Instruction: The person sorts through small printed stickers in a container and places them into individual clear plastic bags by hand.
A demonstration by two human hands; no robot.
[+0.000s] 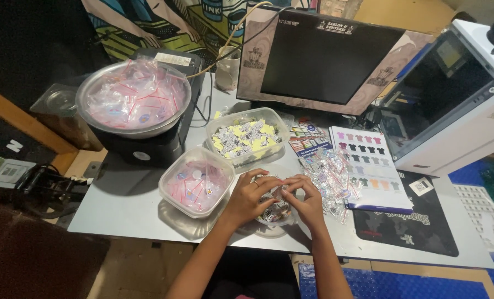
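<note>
I see both hands meeting over a small container [274, 213] on the table [131, 202]. Left hand [250, 196] and right hand [305, 199] fingers pinch one small clear packet [280, 191] together. Loose packet pile [330, 174] just right.

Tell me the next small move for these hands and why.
Probably finish closing the small packet pinched between the left hand and right hand: both sets of fingertips meet on it above a small container, with loose packets waiting beside.
</note>
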